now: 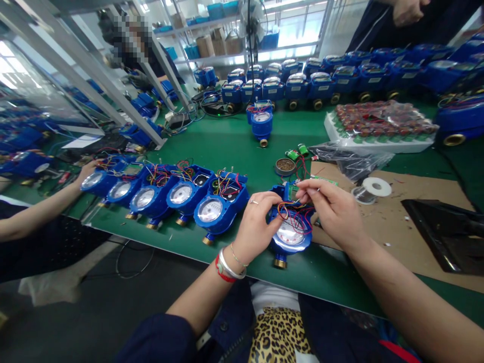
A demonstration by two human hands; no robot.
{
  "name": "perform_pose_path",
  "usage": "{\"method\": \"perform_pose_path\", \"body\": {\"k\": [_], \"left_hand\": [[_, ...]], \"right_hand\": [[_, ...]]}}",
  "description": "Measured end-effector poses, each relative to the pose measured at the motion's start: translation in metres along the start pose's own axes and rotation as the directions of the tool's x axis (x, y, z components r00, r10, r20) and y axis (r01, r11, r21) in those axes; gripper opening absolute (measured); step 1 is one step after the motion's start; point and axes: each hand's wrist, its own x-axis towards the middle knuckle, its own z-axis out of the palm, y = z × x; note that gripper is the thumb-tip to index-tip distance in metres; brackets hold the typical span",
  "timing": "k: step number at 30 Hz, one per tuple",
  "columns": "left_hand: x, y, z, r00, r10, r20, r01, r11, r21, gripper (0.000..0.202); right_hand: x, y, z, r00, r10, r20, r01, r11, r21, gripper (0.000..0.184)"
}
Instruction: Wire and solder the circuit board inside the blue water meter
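A blue water meter (290, 241) with a clear round dial and a brass fitting lies before me at the table's front edge. Over its upper housing, my left hand (259, 218) pinches the coloured wires (284, 210) from the left. From the right, my right hand (333, 204) has thumb and forefinger closed near the wire ends. What exactly lies between those fingertips is too small to make out. A small green circuit board (293, 192) shows partly between my hands; the fingers hide the rest of the housing.
Several blue meters (209, 209) with loose wires stand in a row leftward, a co-worker's hand (89, 174) at the far end. A round tin (285, 167), green batteries (292, 154), a solder spool (372, 189), cardboard (348, 222) and a battery tray (381, 145) lie beyond and right.
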Motion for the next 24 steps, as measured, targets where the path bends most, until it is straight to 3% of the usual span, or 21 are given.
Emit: {"method": "perform_pose_path", "body": {"k": [11,19,22,24], "left_hand": [[0.008,-0.002,-0.008,0.982,0.044,0.184,-0.06,0.995,0.079,0.022],[0.017,0.003,-0.007,0.973,0.065,0.22,-0.094,0.988,0.121,0.017],[0.016,0.001,-0.003,0.984,0.055,0.168,-0.067,0.995,0.067,0.011],[0.014,-0.001,0.0,0.99,0.045,0.132,-0.048,0.999,0.016,0.01]], "right_hand": [[0.001,0.0,-0.002,1.0,-0.028,-0.005,0.027,0.999,-0.044,0.021],[0.0,0.0,-0.004,0.998,-0.04,-0.053,0.032,0.989,-0.142,0.021],[0.001,0.002,-0.007,0.992,-0.122,0.041,0.128,0.965,-0.229,0.023],[0.0,0.007,-0.009,0.975,-0.179,0.134,0.21,0.939,-0.273,0.035]]}}
